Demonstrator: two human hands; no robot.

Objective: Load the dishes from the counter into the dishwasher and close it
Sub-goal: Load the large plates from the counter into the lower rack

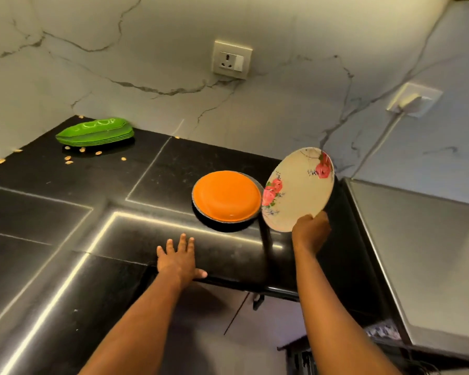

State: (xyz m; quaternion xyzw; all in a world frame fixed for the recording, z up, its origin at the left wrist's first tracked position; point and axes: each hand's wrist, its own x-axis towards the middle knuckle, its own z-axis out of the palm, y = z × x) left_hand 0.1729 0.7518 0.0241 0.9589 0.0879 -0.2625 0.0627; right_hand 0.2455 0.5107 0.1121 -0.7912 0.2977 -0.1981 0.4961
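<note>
Head | right grip [310, 231] holds floral plate [298, 189] by lower rim | left grip [178, 259] splayed on counter [65, 198]

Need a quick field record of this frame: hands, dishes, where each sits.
right hand: grips floral plate by its lower rim, plate tilted, beside orange plate
left hand: flat, fingers spread, on counter edge
orange plate: on counter, atop dark dish
green plates: stacked, far left by wall
debris: small tan bits scattered near green plates

Wall socket [232, 59], white plug [412, 100] with cord, scattered tan scraps [99, 152]
</note>
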